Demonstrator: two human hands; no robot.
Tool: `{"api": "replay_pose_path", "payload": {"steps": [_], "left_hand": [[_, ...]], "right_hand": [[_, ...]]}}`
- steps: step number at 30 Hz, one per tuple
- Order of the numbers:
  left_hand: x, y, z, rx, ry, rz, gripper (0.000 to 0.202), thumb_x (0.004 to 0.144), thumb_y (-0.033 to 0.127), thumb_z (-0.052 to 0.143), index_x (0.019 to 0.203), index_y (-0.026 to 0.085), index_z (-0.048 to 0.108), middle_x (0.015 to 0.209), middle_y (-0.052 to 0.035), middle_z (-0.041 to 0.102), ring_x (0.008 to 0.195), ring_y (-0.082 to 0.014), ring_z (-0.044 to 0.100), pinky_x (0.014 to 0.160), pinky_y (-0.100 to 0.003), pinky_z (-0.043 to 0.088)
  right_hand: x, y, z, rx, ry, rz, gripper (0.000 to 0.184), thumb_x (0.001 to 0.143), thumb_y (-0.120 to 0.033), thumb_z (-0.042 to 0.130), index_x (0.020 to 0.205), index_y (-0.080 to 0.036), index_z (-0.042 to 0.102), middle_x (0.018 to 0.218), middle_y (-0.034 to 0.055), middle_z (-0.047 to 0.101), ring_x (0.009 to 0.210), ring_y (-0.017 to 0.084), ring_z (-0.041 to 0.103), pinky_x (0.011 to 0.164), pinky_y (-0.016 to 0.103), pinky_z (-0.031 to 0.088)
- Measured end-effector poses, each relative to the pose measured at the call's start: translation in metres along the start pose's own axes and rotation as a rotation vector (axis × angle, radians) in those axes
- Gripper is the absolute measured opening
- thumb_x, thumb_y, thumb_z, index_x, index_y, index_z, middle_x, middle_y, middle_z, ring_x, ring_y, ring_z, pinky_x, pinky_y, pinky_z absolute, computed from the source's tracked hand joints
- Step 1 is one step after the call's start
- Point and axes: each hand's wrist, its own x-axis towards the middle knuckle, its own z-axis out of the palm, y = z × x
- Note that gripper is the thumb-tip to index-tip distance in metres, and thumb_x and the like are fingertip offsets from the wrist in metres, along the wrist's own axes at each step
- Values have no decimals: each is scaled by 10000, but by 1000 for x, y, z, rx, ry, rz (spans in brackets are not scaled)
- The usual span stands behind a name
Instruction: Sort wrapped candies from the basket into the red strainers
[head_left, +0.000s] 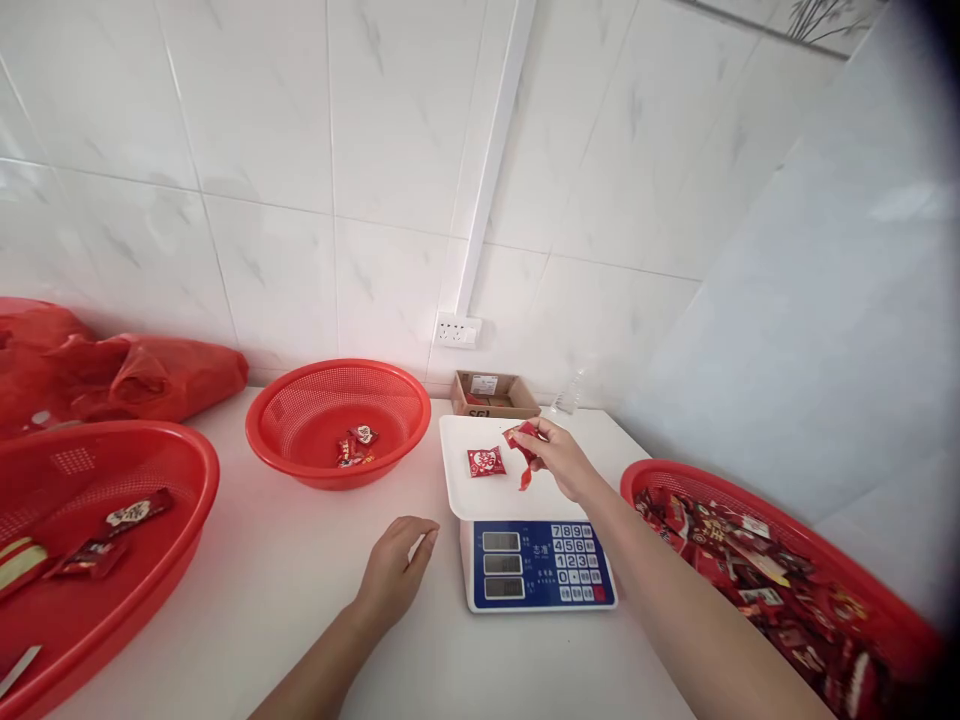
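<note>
My right hand is closed in a pinch on small red snack packets above the white pan of a digital scale. One orange-red piece hangs below the fingers; how many packets are in the grip I cannot tell. Flat on the pan, just left of that hand, lies a red packet with white print. The scale's blue panel has number keys and three small displays whose readings are too faint to make out. My left hand hovers or rests left of the scale, fingers curled and thumb near the index finger, holding nothing.
A red basket full of packets stands at the right. Left are a round red basket and a larger one, each with a few packets. Behind are a cardboard box, a clear plastic piece and red bags.
</note>
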Motion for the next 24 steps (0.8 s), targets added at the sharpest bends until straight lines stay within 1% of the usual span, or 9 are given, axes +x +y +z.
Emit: {"api": "replay_pose_path", "payload": {"steps": [2,3,6,9,11,15,18,20,24], "left_hand": [[0,0,0,3,-3,-8,216,897,298,404,899,226,608,859,-40,662,836,-175,621,729,-298,512],[0,0,0,6,-2,-9,219,897,301,404,897,226,609,858,-40,662,834,-175,622,728,-299,512],[1,-1,0,11,0,-8,221,895,298,405,896,221,611,859,-41,664,834,-174,622,732,-297,510],[1,-1,1,16,4,-8,210,890,289,416,895,218,613,861,-37,668,835,-169,624,732,-286,511],[1,-1,1,20,9,-8,202,886,288,423,893,220,613,861,-32,670,832,-165,626,729,-279,513],[1,-1,0,28,7,-11,204,886,294,420,894,225,611,861,-31,672,821,-165,631,713,-275,518],[1,-1,0,31,-2,-9,211,888,299,415,892,224,612,863,-35,674,824,-170,632,715,-282,518],[1,-2,0,32,-3,-12,211,889,300,415,894,223,611,866,-36,674,828,-170,632,723,-284,518],[1,-2,0,31,0,-15,201,887,293,421,897,223,610,870,-28,675,834,-163,631,730,-276,518]], "right_hand": [[-6,4,-5,4,-68,80,262,677,-388,665,816,-192,562,719,-7,609,558,87,500,415,194,430],[-7,6,-7,1,-80,117,289,669,-381,679,861,-195,569,711,-4,614,563,94,511,413,195,432],[-7,10,-12,38,-29,154,365,666,-373,693,959,-196,565,740,14,632,604,112,562,422,195,437],[-1,7,-16,108,61,121,320,676,-381,682,918,-199,577,789,9,626,597,95,565,431,187,438],[2,4,-16,158,89,113,284,673,-383,682,871,-203,590,787,2,618,599,88,555,441,182,448],[3,10,-5,319,66,154,212,660,-362,699,775,-210,605,806,-2,605,667,89,561,548,188,513],[1,17,6,362,34,188,182,647,-336,709,723,-213,598,813,-4,588,696,96,564,639,227,543],[1,17,8,341,67,155,177,656,-345,693,735,-224,592,819,-10,581,705,99,555,654,247,545],[6,10,3,239,210,28,198,695,-396,622,814,-245,576,830,-22,573,733,103,541,634,243,521]]}}
